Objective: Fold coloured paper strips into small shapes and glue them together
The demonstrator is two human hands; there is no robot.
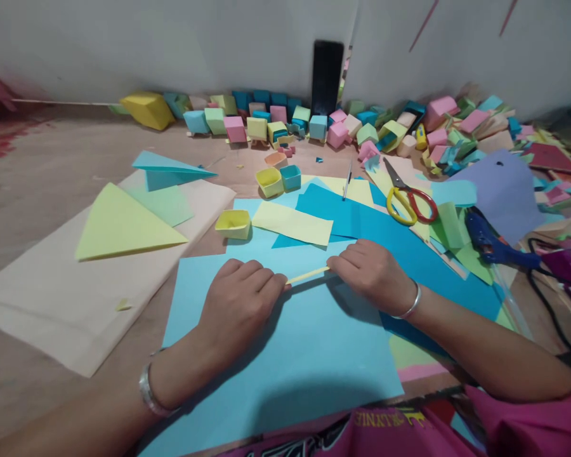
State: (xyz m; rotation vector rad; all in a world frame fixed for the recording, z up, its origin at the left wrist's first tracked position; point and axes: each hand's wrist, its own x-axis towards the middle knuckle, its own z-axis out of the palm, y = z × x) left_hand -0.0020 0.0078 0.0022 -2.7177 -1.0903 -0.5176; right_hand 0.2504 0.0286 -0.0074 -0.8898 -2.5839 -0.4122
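Between my two hands runs a narrow yellow paper strip, seen nearly edge-on. My left hand pinches its left end, and my right hand pinches the right end. Both hands are closed over a light blue paper sheet. Just beyond them lies a flat pale yellow paper rectangle. A small open yellow paper box sits to its left. Farther back stand another yellow paper box, a teal one and a peach one.
Scissors and a pen lie on papers at the right, near a blue glue gun with its cord. Folded paper cones rest on a large pale sheet. Several paper cubes and a phone line the wall.
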